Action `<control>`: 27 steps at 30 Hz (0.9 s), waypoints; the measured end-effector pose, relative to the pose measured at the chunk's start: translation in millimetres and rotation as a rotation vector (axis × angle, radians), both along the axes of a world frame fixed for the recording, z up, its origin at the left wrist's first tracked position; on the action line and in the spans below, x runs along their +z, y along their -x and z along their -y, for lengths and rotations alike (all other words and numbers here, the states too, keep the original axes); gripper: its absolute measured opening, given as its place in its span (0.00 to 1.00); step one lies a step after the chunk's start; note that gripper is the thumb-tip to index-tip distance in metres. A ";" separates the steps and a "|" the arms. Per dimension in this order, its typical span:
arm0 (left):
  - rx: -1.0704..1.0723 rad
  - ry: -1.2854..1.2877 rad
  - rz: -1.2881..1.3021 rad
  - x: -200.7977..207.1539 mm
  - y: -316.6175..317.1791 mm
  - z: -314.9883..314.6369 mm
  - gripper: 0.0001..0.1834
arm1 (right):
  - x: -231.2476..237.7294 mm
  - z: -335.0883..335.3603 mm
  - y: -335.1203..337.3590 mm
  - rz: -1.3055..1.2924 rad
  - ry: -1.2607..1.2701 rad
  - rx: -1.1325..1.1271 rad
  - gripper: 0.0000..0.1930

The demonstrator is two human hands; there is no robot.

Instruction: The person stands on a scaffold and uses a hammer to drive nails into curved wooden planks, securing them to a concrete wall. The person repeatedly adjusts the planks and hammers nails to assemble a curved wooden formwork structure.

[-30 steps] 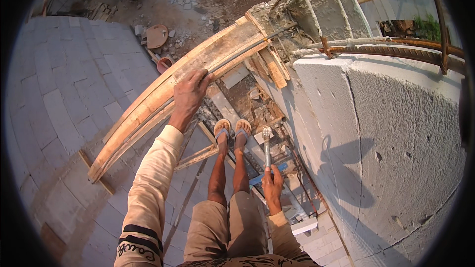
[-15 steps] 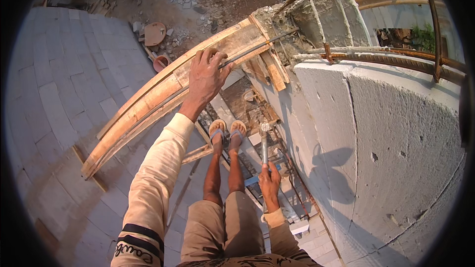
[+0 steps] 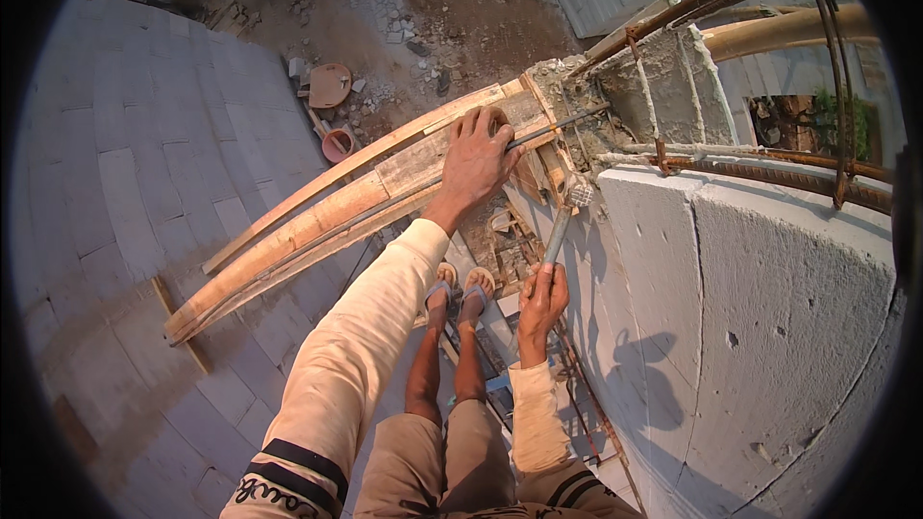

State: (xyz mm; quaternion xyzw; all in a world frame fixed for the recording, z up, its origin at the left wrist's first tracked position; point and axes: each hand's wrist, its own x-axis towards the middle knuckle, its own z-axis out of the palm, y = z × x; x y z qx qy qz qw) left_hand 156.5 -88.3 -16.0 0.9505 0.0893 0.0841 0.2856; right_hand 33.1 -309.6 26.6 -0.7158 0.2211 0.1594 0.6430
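Note:
A long wooden formwork beam, made of boards, runs from the lower left up to a concrete column top. Along its near side lies a thin steel rod, whose far end reaches the column. My left hand is closed over the rod near the beam's right end, its fingertips partly hidden. Lower and to the right, my right hand grips a hammer by its handle. The hammer's head points up, close to the beam's end boards; I cannot tell whether it touches them.
A pale block wall stands close on my right, with rusty rebar along its top. Below, my sandalled feet are on narrow planks. A pink bucket and rubble lie on the ground beyond the beam.
My right hand has raised the hammer up and right, toward the beam's end. My left hand has shifted right along the beam, and the whole view has moved a little.

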 end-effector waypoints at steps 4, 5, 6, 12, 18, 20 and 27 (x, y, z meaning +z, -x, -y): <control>-0.082 0.035 -0.071 2.7 -5.0 -15.1 0.19 | -22.3 -55.8 -46.9 0.145 -0.159 -0.193 0.20; -0.105 0.059 -0.048 2.6 -5.3 -21.5 0.20 | -28.8 -66.3 -56.0 0.190 -0.195 -0.217 0.20; -0.131 0.093 -0.048 2.0 -4.5 -28.0 0.21 | -35.9 -76.4 -63.8 0.216 -0.224 -0.256 0.21; -0.194 0.322 -0.087 -3.9 -5.2 -45.4 0.23 | -71.5 -116.9 -110.2 0.318 -0.181 -0.435 0.24; -0.174 0.408 -0.128 1.4 -6.7 -46.2 0.23 | -83.6 -138.0 -141.0 0.324 -0.198 -0.559 0.26; -0.182 0.405 -0.134 3.6 -6.6 -46.9 0.22 | -88.2 -140.2 -147.9 0.377 -0.172 -0.571 0.27; -0.220 0.516 -0.201 7.1 -10.1 -55.1 0.20 | -99.3 -143.7 -155.6 0.422 -0.066 -0.608 0.30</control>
